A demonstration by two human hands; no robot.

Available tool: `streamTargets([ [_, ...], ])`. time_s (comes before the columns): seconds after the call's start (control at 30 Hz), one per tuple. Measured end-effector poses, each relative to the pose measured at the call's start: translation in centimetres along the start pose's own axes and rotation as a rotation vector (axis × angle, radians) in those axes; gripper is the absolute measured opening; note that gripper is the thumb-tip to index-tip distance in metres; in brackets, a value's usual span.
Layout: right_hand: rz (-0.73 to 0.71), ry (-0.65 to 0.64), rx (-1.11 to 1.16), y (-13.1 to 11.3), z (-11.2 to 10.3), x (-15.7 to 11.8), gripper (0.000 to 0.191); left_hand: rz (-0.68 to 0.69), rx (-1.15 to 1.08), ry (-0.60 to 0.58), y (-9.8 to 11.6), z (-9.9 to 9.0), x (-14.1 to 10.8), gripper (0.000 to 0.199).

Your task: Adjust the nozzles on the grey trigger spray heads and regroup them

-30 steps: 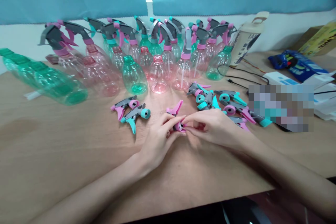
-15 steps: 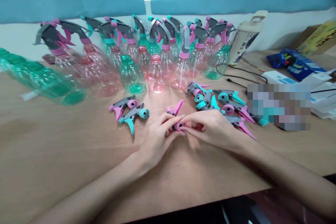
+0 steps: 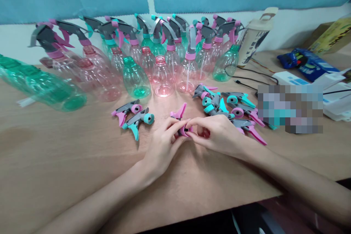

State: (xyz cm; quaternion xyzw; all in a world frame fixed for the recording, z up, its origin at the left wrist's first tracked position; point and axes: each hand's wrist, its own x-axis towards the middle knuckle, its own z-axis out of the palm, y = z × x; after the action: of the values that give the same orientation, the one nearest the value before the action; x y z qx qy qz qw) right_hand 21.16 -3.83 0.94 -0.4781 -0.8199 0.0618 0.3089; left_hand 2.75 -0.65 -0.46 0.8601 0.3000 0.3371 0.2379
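Observation:
My left hand (image 3: pixel 163 146) is closed around a grey and pink spray trigger head (image 3: pixel 179 111), whose pink lever points up and away from me. With thumb and fingertips my right hand (image 3: pixel 219 135) grips the pink collar (image 3: pixel 185 130) of the same head; the dark opening in the collar faces right. To the left lie a pink trigger head (image 3: pixel 126 111) and a teal trigger head (image 3: pixel 138 121). Several more pink and teal heads (image 3: pixel 216 103) are heaped just beyond my right hand.
Pink and green bottles, such as an uncapped pink one (image 3: pixel 163 80), stand behind, many with trigger heads on. Green bottles (image 3: pixel 55 87) lie at left. A cream tumbler (image 3: pixel 253 38), black cable (image 3: pixel 246 83), blue packet (image 3: pixel 309 65) and white box (image 3: pixel 290 79) are at right.
Both hands stay on the pink trigger head, with the fingers shifting slightly at the collar. The whole view has shifted a little.

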Motion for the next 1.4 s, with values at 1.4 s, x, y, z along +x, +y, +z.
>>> streamTargets([
  [1.4,-0.014,0.195,0.321,-0.4,0.7,-1.4,0.034,0.022,-0.008,0.323,0.2,-2.2,-0.2,0.050],
])
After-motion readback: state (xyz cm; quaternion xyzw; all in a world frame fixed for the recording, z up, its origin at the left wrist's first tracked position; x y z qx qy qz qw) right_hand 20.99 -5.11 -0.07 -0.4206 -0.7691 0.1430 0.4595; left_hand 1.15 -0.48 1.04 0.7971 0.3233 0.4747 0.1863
